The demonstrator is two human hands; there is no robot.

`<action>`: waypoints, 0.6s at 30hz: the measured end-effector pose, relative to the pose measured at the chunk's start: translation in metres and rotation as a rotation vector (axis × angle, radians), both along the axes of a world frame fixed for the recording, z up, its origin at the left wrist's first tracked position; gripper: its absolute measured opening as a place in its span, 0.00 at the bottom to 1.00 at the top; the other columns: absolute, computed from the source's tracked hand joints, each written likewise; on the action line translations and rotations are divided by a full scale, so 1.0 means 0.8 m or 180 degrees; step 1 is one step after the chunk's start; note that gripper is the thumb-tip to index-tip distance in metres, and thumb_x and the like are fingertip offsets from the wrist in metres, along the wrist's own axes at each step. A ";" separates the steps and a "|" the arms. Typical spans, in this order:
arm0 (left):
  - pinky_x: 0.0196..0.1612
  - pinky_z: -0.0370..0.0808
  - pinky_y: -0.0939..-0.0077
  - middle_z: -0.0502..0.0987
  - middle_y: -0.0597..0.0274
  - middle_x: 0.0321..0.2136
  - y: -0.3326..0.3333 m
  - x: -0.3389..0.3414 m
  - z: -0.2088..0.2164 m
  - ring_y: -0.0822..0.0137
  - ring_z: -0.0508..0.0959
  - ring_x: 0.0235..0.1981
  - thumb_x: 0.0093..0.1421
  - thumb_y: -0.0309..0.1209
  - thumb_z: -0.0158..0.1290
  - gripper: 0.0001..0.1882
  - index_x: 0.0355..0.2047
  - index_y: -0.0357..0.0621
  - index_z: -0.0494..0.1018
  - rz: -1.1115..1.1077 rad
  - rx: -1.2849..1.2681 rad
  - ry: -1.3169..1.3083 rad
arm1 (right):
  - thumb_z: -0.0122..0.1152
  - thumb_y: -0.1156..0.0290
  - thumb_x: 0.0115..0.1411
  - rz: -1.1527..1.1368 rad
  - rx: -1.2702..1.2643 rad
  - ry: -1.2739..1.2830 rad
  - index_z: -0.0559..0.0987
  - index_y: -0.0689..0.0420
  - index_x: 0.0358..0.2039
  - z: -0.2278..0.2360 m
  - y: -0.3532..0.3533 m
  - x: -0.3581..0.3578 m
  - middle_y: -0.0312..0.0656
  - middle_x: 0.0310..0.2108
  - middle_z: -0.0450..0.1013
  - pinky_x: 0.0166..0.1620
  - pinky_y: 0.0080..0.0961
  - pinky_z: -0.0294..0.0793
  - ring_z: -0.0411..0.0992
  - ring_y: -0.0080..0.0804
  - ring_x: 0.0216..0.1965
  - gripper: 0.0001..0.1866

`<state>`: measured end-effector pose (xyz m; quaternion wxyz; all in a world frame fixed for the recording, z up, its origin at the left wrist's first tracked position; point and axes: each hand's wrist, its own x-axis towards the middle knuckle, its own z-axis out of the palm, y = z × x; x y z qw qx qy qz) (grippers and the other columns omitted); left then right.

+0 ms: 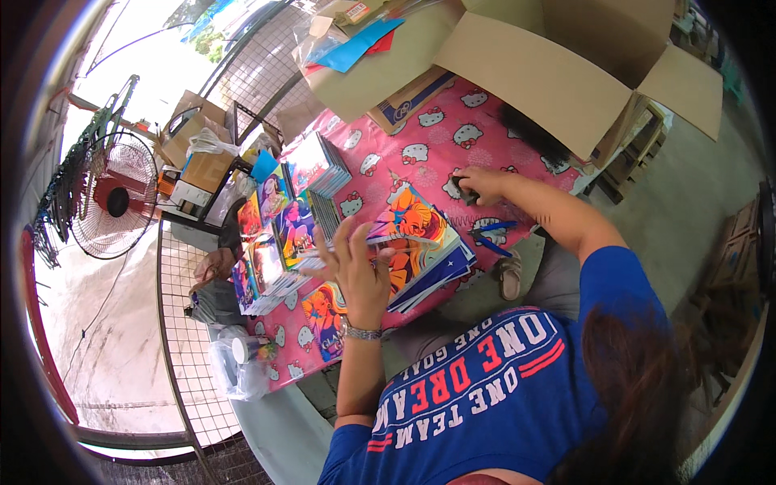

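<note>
My left hand (pixel 360 279), a metal watch on its wrist, hovers with spread fingers at the left side of a stack of colourful illustrated books (pixel 432 263). Whether it touches the top cover is hard to tell. At the far side of the pink patterned tablecloth (pixel 416 153), my right hand (pixel 482 186) is closed around a small dark object (pixel 464 194); its kind is not clear. Just nearer than that hand lie blue-handled pliers (pixel 491 236) and what looks like a thin dark wire coil (pixel 475 221). Another illustrated book (pixel 325 319) lies by the table's near edge.
Several stacks of similar books (pixel 279 230) fill the left of the table. A large open cardboard box (pixel 537 81) stands at the far right. Blue and red sheets (pixel 360 47) lie at the back. A standing fan (pixel 115 198) is off to the left. A plastic bag (pixel 237 368) hangs beside the table.
</note>
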<state>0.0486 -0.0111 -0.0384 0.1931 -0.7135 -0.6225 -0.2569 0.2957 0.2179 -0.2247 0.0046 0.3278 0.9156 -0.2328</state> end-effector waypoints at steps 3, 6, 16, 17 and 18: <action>0.64 0.49 0.45 0.71 0.59 0.48 0.006 -0.010 -0.018 0.44 0.58 0.62 0.53 0.40 0.64 0.17 0.37 0.47 0.72 0.0009 0.0154 -0.0374 | 0.70 0.62 0.42 -0.0474 -0.0083 0.0507 0.78 0.54 0.41 0.031 -0.006 -0.003 0.55 0.61 0.59 0.64 0.42 0.60 0.58 0.52 0.64 0.24; 0.61 0.52 0.46 0.71 0.59 0.45 0.012 -0.013 -0.016 0.46 0.60 0.60 0.43 0.37 0.70 0.22 0.35 0.47 0.71 -0.0396 0.0247 -0.0669 | 0.67 0.55 0.49 -0.0275 -0.1093 0.1314 0.77 0.57 0.51 0.133 -0.015 -0.035 0.50 0.52 0.69 0.51 0.34 0.71 0.70 0.38 0.51 0.30; 0.50 0.63 0.59 0.72 0.56 0.36 0.029 -0.015 0.007 0.52 0.68 0.45 0.39 0.34 0.69 0.21 0.32 0.43 0.72 -0.0898 0.0021 -0.0603 | 0.67 0.53 0.51 0.1427 -0.4092 0.2673 0.76 0.59 0.51 0.266 -0.088 -0.052 0.42 0.43 0.74 0.47 0.27 0.69 0.71 0.30 0.44 0.31; 0.50 0.63 0.59 0.72 0.56 0.36 0.031 -0.013 0.010 0.52 0.68 0.45 0.39 0.34 0.69 0.21 0.32 0.43 0.72 -0.0928 -0.0018 -0.0566 | 0.68 0.52 0.50 0.1280 -0.3469 0.2030 0.76 0.61 0.51 0.269 -0.085 -0.053 0.43 0.44 0.74 0.50 0.28 0.69 0.72 0.30 0.45 0.33; 0.50 0.63 0.59 0.72 0.56 0.36 0.031 -0.013 0.011 0.52 0.68 0.45 0.40 0.34 0.69 0.21 0.32 0.43 0.72 -0.0954 -0.0065 -0.0574 | 0.68 0.51 0.49 0.1128 -0.2835 0.1401 0.76 0.62 0.51 0.276 -0.078 -0.054 0.44 0.45 0.75 0.52 0.28 0.69 0.72 0.31 0.47 0.34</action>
